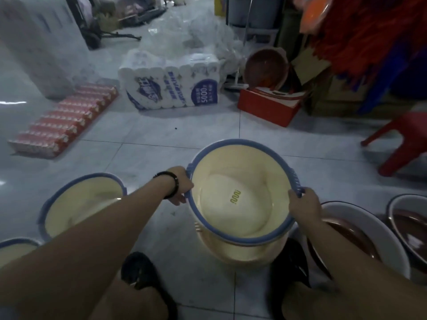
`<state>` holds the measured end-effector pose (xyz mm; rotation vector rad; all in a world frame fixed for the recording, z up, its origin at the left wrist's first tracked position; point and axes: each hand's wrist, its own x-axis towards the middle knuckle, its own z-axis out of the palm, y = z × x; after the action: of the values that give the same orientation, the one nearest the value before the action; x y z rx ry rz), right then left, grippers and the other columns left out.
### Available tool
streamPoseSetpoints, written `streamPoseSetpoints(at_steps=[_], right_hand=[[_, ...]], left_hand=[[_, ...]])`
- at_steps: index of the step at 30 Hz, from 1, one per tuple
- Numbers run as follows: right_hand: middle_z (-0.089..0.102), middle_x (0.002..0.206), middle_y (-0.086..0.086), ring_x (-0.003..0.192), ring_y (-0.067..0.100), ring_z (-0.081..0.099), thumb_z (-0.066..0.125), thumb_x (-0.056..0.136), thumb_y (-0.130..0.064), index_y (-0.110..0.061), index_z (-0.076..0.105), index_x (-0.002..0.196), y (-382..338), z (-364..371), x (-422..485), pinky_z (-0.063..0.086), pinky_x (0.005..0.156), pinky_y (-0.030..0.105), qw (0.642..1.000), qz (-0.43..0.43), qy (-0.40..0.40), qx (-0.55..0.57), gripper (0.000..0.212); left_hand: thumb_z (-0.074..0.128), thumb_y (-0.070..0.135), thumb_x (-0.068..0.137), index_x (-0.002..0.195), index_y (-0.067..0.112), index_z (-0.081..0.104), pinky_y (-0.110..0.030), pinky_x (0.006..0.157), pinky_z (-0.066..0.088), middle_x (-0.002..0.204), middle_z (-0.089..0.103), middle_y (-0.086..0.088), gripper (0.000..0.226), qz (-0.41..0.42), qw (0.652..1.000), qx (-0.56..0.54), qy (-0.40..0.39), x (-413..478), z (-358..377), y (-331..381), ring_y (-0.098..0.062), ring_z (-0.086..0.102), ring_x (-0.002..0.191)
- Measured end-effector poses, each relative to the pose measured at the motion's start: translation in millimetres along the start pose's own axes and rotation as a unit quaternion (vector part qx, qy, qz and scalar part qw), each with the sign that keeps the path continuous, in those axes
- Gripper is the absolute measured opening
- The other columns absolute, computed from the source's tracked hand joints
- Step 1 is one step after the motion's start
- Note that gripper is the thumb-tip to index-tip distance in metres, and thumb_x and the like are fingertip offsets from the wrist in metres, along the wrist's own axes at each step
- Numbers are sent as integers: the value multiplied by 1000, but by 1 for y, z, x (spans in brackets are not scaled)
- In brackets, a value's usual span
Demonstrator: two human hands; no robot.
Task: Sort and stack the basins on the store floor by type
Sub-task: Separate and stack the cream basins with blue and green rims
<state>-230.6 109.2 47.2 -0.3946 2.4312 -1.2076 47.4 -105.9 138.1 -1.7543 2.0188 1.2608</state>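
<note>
A cream basin with a blue rim [238, 204] is tilted in front of me, held by both hands. My left hand [181, 188] grips its left rim and my right hand [303, 205] grips its right rim. It sits partly inside a stack of like cream basins [240, 252] below it. Another cream, blue-rimmed basin [80, 204] stands on the floor at the left, with a third [13, 249] at the lower left edge. At the right are a white basin with a brown inside [353, 229] and another [409, 218] beside it.
A pack of paper rolls [171, 84] and a red pack [64, 121] lie on the tiled floor ahead. A brown basin [265, 68] leans above a red box [270, 105]. A red stool [402, 139] stands at the right. My shoes [143, 273] are below.
</note>
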Motion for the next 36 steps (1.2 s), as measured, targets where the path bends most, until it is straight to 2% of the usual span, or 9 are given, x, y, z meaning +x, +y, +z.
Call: streamPoseSetpoints(at_steps=[4,10,14,18,25,27,29,34,36], right_hand=[[71,104,14,105,41,69,64,98,-25,-8,71,120,38,10,14,56,94,47,998,48,-13,-45,29],[72,112,19,110,41,67,61,101,-20,-7,72,122,68,25,23,48,88,39,991,48,-43,-116,26],[63,98,10,98,37,64,53,100,-12,-11,66,106,75,40,33,48,82,37,983,55,-77,-158,14],[63,98,11,99,39,66,54,94,-5,-12,67,108,81,46,38,47,81,35,976,68,-69,-195,21],[73,98,10,79,27,60,58,96,-13,-18,55,79,99,56,45,44,71,29,946,52,-76,-311,18],[68,98,9,81,26,57,59,100,-11,-12,61,87,101,51,40,44,73,30,952,74,-89,-284,13],[66,103,12,87,28,57,57,103,-12,-9,66,107,103,46,42,43,76,31,955,89,-115,-260,10],[53,144,25,128,44,57,57,96,-19,-3,43,147,82,47,29,53,98,46,944,144,-121,-270,56],[46,148,25,134,46,51,57,90,-25,-9,36,154,62,54,7,49,108,54,934,79,-93,-335,70]], left_hand=[[60,10,96,105,5,66,-51,63,66,89,75,-21,12,-15,1000,-1,22,36,62,-26,-35,77,73],[68,30,89,95,15,72,-30,69,56,88,72,-2,17,-13,994,87,62,65,115,-64,-21,67,79],[66,27,94,92,19,65,-28,69,49,87,67,-1,8,-31,991,95,89,83,134,-72,-20,61,76],[69,25,94,78,20,59,-22,48,42,71,60,4,19,-60,988,114,83,95,150,-75,-11,55,59],[66,22,95,82,23,56,-23,47,39,76,61,3,16,-59,988,122,78,104,158,-79,-10,53,60],[59,18,98,97,20,61,-28,60,50,93,69,-4,2,-50,990,91,91,102,160,-77,-17,60,70],[56,20,100,115,17,61,-35,76,58,108,70,-8,15,-41,993,72,89,103,159,-76,-26,66,87],[62,34,100,134,17,48,-48,79,65,118,64,-12,41,-92,990,76,-73,70,128,-67,-31,74,89],[63,47,98,148,16,44,-48,89,62,134,59,-12,62,-102,976,149,-119,53,98,-61,-31,72,101]])
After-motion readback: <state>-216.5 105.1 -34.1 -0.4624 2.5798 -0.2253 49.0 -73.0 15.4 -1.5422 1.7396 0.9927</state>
